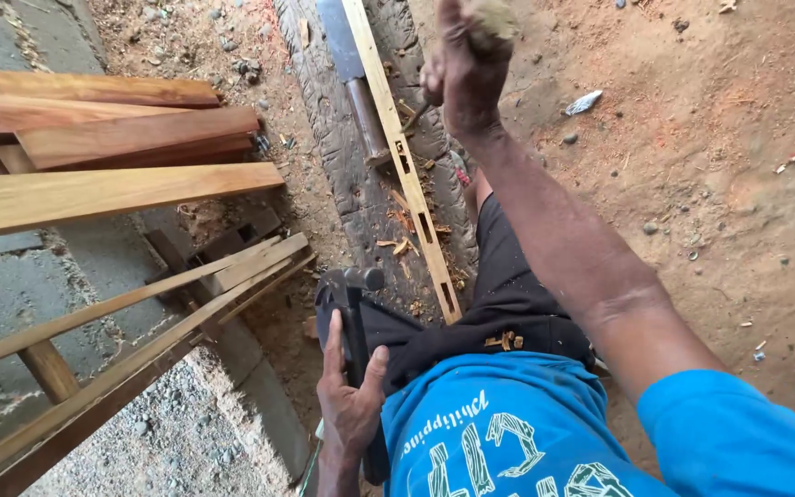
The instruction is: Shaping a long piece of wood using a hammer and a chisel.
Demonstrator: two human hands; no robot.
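Observation:
My right hand (464, 74) is stretched forward and closed around a wood-handled chisel (492, 18); its thin tip (413, 116) meets a long pale wooden strip (413, 189). The strip has rectangular slots cut through it and lies along a dark, rough log (342, 175). Wood chips (405, 245) are scattered on the log beside the strip. My left hand (350, 400) sits low near my lap and grips the black handle of a hammer (351, 281), its head pointing up and away from me. I wear a blue shirt and black shorts.
A machete (351, 78) rests on the log to the left of the strip. Reddish planks (131, 138) are stacked at the left over concrete blocks (11, 294), with thin laths (140, 322) slanting below them. Gravel (167, 442) lies bottom left and bare dirt (692, 184) with stones to the right.

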